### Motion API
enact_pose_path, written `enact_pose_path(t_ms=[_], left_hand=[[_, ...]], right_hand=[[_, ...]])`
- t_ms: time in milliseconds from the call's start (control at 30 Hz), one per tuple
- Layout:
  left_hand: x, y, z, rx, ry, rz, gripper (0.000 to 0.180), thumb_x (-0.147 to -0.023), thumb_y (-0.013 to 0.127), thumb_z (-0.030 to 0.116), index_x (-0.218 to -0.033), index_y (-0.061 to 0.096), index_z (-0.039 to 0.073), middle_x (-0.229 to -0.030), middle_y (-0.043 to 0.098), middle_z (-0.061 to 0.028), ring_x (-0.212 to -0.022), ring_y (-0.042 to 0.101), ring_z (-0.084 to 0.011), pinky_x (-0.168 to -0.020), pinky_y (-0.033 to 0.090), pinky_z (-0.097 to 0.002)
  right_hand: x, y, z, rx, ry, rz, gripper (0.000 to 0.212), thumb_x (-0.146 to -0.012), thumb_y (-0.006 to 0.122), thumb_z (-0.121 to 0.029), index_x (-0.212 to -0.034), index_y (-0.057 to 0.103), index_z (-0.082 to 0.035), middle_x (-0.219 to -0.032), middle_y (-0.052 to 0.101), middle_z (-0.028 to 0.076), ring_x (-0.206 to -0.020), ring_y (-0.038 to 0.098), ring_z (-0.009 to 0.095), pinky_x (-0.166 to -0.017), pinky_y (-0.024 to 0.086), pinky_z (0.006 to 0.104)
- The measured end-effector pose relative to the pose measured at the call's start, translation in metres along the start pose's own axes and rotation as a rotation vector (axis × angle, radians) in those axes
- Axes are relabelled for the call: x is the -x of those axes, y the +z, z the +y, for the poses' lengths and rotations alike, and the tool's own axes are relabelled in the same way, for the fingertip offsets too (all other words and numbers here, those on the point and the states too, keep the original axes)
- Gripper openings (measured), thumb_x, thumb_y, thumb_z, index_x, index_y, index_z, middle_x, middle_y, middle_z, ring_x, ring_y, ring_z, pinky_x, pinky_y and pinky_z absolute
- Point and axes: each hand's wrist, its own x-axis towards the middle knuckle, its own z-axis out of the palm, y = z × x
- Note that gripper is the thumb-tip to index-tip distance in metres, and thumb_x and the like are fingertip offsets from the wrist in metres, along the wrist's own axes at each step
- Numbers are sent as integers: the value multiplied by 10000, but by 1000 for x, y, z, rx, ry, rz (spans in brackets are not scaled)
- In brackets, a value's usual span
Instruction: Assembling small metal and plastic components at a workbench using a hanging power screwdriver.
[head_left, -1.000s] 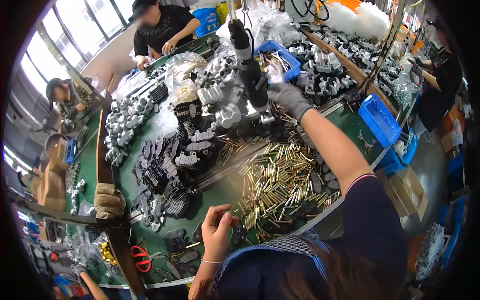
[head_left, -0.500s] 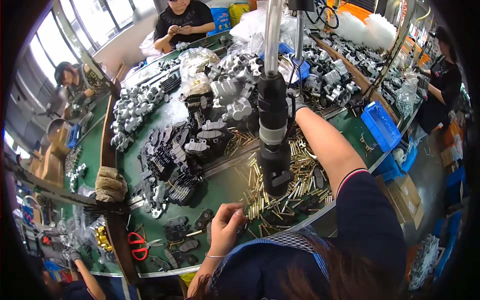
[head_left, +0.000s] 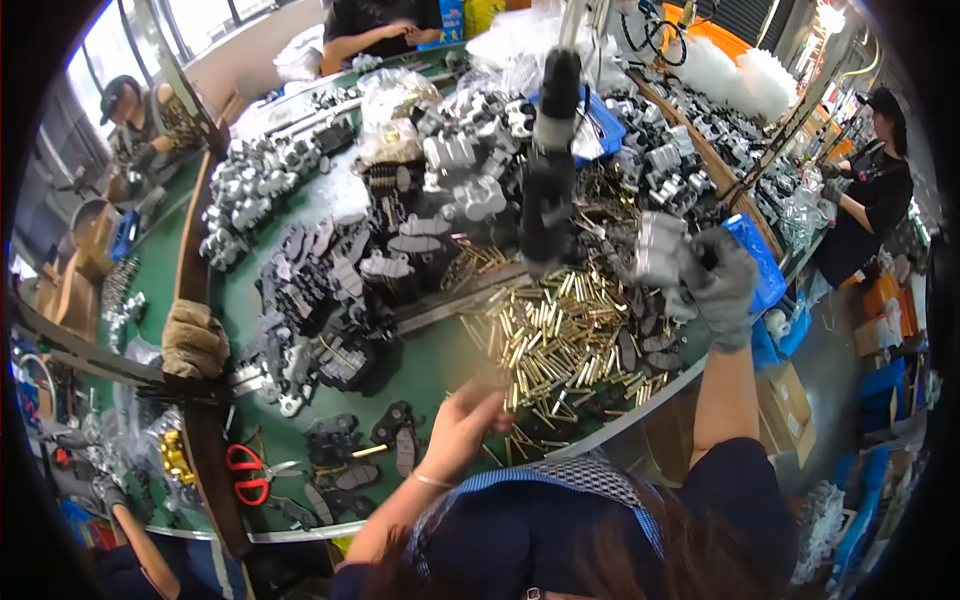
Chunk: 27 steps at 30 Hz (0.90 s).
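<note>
Near left: red-handled scissors on green tabletop. Left hand bare, blurred, fingers curled beside gold pins; cannot tell if holding anything. Right hand, grey-gloved, grips silver casting right of pins. Farther: black tool hanging. Far right: more castings heaped.

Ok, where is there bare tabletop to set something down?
Bare green tabletop shows between the dark brake pads and the left hand; another patch lies between those pads and the brown cloth. It is crowded at the gold pins and farther back, among piled silver parts. The right hand holds a silver casting.
</note>
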Motion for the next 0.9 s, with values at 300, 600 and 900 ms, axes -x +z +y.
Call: enact_pose_path(t_ms=[300, 600, 900], left_hand=[[-26, 22, 11, 184, -82, -132, 600, -873, 472, 484, -1277, 407, 45, -1157, 531, -88, -1048, 526, -207, -820, 452, -355], [-1, -9, 24, 814, 122, -95, 473, -870, 453, 383, -1165, 518, 19, -1296, 422, -124, -1145, 430, -273, -1015, 252, -476], [22, -18, 16, 989, 102, -240, 920, -676, 363, 817, -1302, 368, 142, -1149, 540, -79, -962, 567, -294, -625, 532, -424]], right_hand=[[34, 62, -82, 177, -994, -708, 159, -744, 568, -202, -821, 580, -63, -720, 586, 79, -590, 594, 231, -514, 476, 351], [79, 112, -92, -1337, 555, -543, 218, -809, 663, -227, -900, 575, -50, -846, 598, 28, -750, 566, 94, -691, 480, 247], [82, 87, -54, -195, -397, 40, 319, -749, 689, -160, -1018, 579, -30, -827, 593, 84, -709, 593, 223, -635, 482, 292]])
